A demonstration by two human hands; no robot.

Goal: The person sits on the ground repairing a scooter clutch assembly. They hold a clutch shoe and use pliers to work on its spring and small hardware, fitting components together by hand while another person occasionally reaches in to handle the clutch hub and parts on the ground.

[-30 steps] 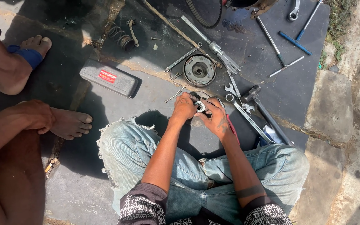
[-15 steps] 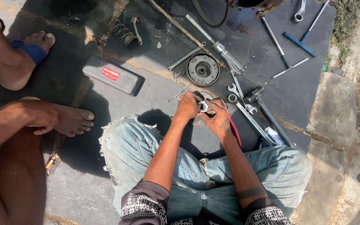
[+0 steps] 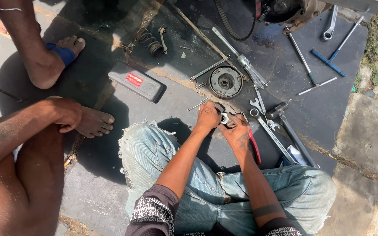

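Metal part (image 3: 224, 118) mostly hidden by left hand (image 3: 208, 117) and right hand (image 3: 237, 131), fingers grasping it

Bare hands, left (image 3: 207, 118) and right (image 3: 237, 131), close around a small part (image 3: 224, 118) of bright, shiny metal. Beside them lies a round drum (image 3: 225, 81) of dull grey metal, its face worn and greasy. Polished steel wrenches (image 3: 259, 109) gleam in the sun on a dark, matt rubber mat (image 3: 285, 65), smudged with dust. A grey case (image 3: 135, 81) looks like matt plastic with a glossy red label. A hammer (image 3: 277, 110) shows a dark, unpolished metal head. The jeans (image 3: 154, 153) are faded denim, frayed rough at the hem. A coil spring (image 3: 148, 42) appears rusty and dull. The surrounding pavement (image 3: 364, 135) is rough, cracked stone.
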